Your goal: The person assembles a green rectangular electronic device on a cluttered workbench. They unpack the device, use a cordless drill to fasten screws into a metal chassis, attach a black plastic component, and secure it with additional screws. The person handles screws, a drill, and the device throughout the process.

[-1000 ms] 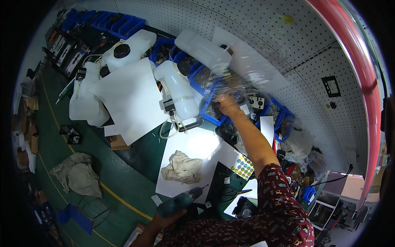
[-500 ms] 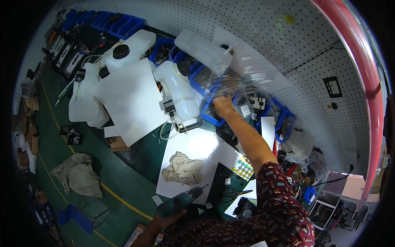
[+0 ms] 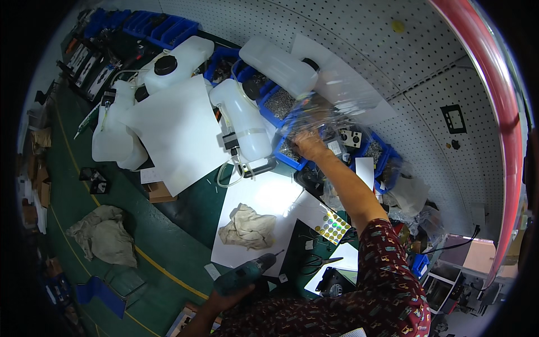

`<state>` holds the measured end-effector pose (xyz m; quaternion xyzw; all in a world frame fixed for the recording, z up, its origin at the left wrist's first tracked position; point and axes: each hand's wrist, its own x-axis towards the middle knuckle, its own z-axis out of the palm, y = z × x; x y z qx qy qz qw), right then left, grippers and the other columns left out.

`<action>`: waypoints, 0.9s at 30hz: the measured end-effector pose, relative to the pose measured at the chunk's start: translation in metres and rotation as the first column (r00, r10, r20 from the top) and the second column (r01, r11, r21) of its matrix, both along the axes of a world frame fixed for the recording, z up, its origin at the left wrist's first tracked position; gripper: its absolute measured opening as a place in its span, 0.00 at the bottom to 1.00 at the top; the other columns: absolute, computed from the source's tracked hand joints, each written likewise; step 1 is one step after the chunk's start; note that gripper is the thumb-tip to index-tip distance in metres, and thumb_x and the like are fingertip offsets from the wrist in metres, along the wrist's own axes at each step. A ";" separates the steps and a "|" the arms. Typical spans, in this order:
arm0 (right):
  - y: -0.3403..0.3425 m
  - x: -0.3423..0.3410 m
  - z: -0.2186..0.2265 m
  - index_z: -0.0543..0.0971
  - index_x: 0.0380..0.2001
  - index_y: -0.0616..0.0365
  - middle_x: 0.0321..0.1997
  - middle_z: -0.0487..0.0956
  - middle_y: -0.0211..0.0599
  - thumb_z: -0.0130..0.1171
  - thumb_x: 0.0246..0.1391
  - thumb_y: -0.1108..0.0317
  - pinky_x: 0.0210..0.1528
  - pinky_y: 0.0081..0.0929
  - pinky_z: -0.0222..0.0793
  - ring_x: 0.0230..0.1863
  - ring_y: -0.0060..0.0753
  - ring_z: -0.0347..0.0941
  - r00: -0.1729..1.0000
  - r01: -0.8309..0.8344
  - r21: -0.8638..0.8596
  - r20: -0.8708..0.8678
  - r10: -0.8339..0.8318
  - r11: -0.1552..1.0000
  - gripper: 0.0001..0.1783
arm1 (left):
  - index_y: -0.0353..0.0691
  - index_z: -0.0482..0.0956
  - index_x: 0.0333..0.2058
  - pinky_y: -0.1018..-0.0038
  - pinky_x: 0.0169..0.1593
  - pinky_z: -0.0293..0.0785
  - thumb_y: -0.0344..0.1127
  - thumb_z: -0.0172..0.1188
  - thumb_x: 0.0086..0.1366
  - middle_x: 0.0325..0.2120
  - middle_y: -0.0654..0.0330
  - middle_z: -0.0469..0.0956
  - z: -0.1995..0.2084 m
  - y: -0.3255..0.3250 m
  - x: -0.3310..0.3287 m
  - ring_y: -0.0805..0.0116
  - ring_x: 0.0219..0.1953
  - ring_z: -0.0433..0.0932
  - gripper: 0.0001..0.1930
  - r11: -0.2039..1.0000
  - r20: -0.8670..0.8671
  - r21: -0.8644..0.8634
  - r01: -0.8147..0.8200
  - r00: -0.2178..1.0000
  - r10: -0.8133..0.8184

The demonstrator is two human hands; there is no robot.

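Note:
My left hand (image 3: pixel 231 297) is closed round a dark green power drill (image 3: pixel 245 274) low in the picture, its thin bit pointing up and right. My right hand (image 3: pixel 310 145) reaches far out to a blue bin (image 3: pixel 289 162) of small metal parts, its fingers at the bin's right side. Clear plastic film (image 3: pixel 337 115) lies against and partly over those fingers, hiding what they do. Between the two hands, a crumpled beige cloth (image 3: pixel 247 227) rests on a large white sheet (image 3: pixel 272 191).
White plastic tanks (image 3: pixel 241 121) with hoses and a large white panel (image 3: pixel 177 135) stand at the left of the bench. Scissors (image 3: pixel 319 263) and a sheet of round gold stickers (image 3: pixel 333 227) lie near my right arm. A perforated wall (image 3: pixel 415 106) rises behind the bins.
My right hand has shifted slightly at the bin, and the plastic film above it has moved. The drill stays in my left hand; the whole view has tilted a little.

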<state>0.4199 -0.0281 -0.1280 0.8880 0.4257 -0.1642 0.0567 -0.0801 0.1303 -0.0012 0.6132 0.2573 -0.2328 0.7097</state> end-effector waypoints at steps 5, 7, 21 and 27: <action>0.007 -0.002 -0.010 0.87 0.44 0.52 0.51 0.86 0.46 0.58 0.61 0.69 0.75 0.67 0.53 0.60 0.47 0.80 0.999 0.028 -0.062 -0.019 -0.029 0.998 0.11 | 0.36 0.81 0.56 0.69 0.54 0.77 0.40 0.76 0.66 0.47 0.59 0.84 0.002 0.000 0.001 0.70 0.49 0.80 0.24 0.999 -0.035 0.022 0.027 0.999 -0.026; 0.012 0.001 -0.007 0.87 0.44 0.52 0.52 0.86 0.47 0.58 0.61 0.71 0.76 0.67 0.51 0.61 0.48 0.80 0.999 0.020 -0.090 -0.045 -0.024 0.996 0.12 | 0.37 0.81 0.56 0.70 0.54 0.77 0.39 0.76 0.66 0.47 0.60 0.84 0.002 0.000 0.000 0.70 0.49 0.80 0.24 0.999 -0.062 0.019 0.028 0.998 -0.026; 0.007 -0.016 0.043 0.84 0.41 0.57 0.47 0.86 0.50 0.65 0.55 0.64 0.63 0.55 0.70 0.52 0.56 0.82 0.969 0.148 0.141 -0.220 -0.115 0.979 0.12 | 0.37 0.82 0.55 0.69 0.56 0.77 0.40 0.74 0.67 0.46 0.61 0.85 -0.007 0.005 -0.028 0.71 0.49 0.80 0.22 0.999 -0.053 -0.025 -0.023 0.998 0.022; -0.086 -0.127 0.131 0.85 0.46 0.63 0.33 0.83 0.34 0.62 0.61 0.72 0.38 0.25 0.75 0.33 0.24 0.77 0.771 0.596 0.616 -0.619 -0.152 0.516 0.12 | 0.37 0.83 0.47 0.66 0.51 0.76 0.39 0.69 0.69 0.42 0.60 0.83 0.010 0.008 0.006 0.67 0.44 0.80 0.13 0.911 0.313 0.382 0.159 0.905 -0.289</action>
